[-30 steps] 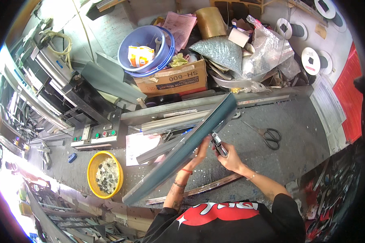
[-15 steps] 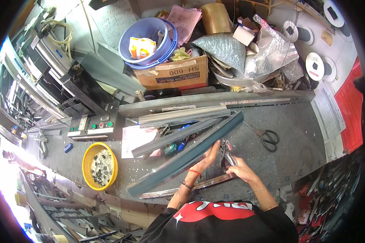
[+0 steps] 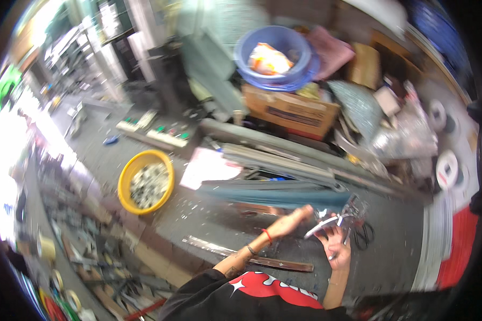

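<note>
A long blue-grey profile strip point(image 3: 284, 198) lies nearly crosswise in front of me, blurred by motion. My left hand point(image 3: 294, 220), with a red string on the wrist, is closed at its near edge towards the right end. My right hand point(image 3: 336, 249) holds a pliers-like hand tool point(image 3: 322, 227) with its handles spread. The tool's head is close to the strip's right end, but blur hides whether they touch. Beyond the tool are black-handled scissors point(image 3: 365, 235), partly covered. A shiny brownish strip point(image 3: 281, 264) rests on the bench nearer to me.
On the left stands a yellow bowl point(image 3: 124, 184) of small pieces. Behind the strip are more grey profiles point(image 3: 278, 160) and a pink-white sheet point(image 3: 206, 168). A cardboard box point(image 3: 289, 115) carries a blue basin point(image 3: 241, 53). Bubble wrap point(image 3: 359, 109) lies at the back right.
My view has swung left, so the bench things appear further right. The blue-grey strip has turned from slanting to nearly level. The tool's handles have spread in my right hand.
</note>
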A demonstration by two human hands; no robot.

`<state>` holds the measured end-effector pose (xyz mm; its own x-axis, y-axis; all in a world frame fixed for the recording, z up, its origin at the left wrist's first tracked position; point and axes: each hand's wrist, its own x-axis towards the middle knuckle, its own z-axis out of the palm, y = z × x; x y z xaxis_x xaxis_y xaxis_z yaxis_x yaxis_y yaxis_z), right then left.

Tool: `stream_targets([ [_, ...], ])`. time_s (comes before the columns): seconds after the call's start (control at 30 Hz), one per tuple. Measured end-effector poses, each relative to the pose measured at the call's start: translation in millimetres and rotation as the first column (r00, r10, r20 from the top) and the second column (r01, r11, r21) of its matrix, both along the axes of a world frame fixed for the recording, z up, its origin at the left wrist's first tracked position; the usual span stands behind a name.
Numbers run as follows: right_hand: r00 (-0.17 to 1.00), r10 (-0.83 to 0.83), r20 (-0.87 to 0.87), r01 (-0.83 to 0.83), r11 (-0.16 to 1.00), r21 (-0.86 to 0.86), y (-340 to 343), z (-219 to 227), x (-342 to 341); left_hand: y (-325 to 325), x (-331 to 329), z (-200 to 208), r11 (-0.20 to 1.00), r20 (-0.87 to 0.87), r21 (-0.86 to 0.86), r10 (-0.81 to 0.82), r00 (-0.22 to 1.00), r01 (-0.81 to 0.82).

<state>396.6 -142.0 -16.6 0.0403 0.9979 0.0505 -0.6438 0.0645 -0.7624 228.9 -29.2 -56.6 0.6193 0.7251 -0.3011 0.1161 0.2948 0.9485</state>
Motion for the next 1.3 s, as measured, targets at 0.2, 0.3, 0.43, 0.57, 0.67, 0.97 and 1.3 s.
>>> stream_targets([
  [0.2,0.997,0.065,-0.031,-0.066,0.997,-0.032,-15.1,-35.9,0.0,-40.1,-8.7,-17.7,0.971,0.170,-0.217,0.136,0.976,-0.098],
  [0.3,0.995,0.073,0.061,-0.067,0.993,-0.096,-27.1,-45.5,10.0,-58.1,-19.2,-30.5,0.853,0.228,-0.331,0.488,0.842,-0.404],
  [0.43,0.993,0.040,0.107,-0.028,0.993,-0.113,-19.6,-42.0,25.2,-69.7,-59.4,-54.4,0.653,0.076,-0.418,0.718,0.692,-0.632],
  [0.57,0.989,0.023,0.147,-0.013,0.997,-0.072,7.2,-25.8,42.4,-79.5,-63.0,-63.4,0.602,0.107,-0.460,0.767,0.632,-0.652],
  [0.67,0.984,0.021,0.175,-0.014,0.999,-0.036,28.7,-11.5,58.4,-85.5,-37.9,-55.6,0.581,0.274,-0.561,0.803,0.529,-0.591],
  [0.97,0.970,0.149,0.191,-0.141,0.988,-0.055,56.3,-19.4,107.7,-124.8,29.8,-51.1,0.724,0.227,-0.274,0.688,0.689,-0.633],
  [1.3,0.935,0.323,0.143,-0.307,0.944,-0.124,45.4,-54.2,144.0,-101.4,105.6,-78.4,0.513,0.242,-0.370,0.858,0.453,-0.775],
])
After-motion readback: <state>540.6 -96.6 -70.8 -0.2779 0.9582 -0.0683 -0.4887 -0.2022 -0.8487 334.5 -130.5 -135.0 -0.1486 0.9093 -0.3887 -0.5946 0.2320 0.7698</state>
